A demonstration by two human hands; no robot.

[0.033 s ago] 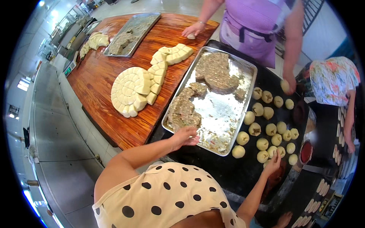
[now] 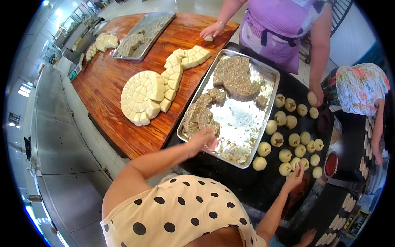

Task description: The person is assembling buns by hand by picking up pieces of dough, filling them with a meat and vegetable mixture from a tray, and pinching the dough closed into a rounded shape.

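Observation:
My left hand (image 2: 201, 139) reaches over the near left rim of a metal tray (image 2: 250, 162). Its fingertips touch a crumbly brown filling (image 2: 198, 118), and thumb and fingers look apart, a little blurred. A larger slab of the same filling (image 2: 235, 78) lies farther back in the tray. At the right, my right hand (image 2: 294, 178) is down on the dark worktop, its fingers curved around a pale dough ball (image 2: 289, 175) that is partly hidden. Beside it lie several round dough balls (image 2: 284, 155); some have creased, open-looking tops with brown showing.
On the wooden table (image 2: 107, 111) lie a cut dough round (image 2: 142, 96), a strip of dough pieces (image 2: 193, 57) and a second tray (image 2: 150, 35). Across stands a co-worker in a purple apron (image 2: 269, 31), holding a dough ball (image 2: 312, 98). A red bowl (image 2: 331, 164) stands right.
My left hand has moved slightly up and inward, from the tray's rim onto the filling. My right hand stays among the dough balls. The co-worker's hands have hardly shifted.

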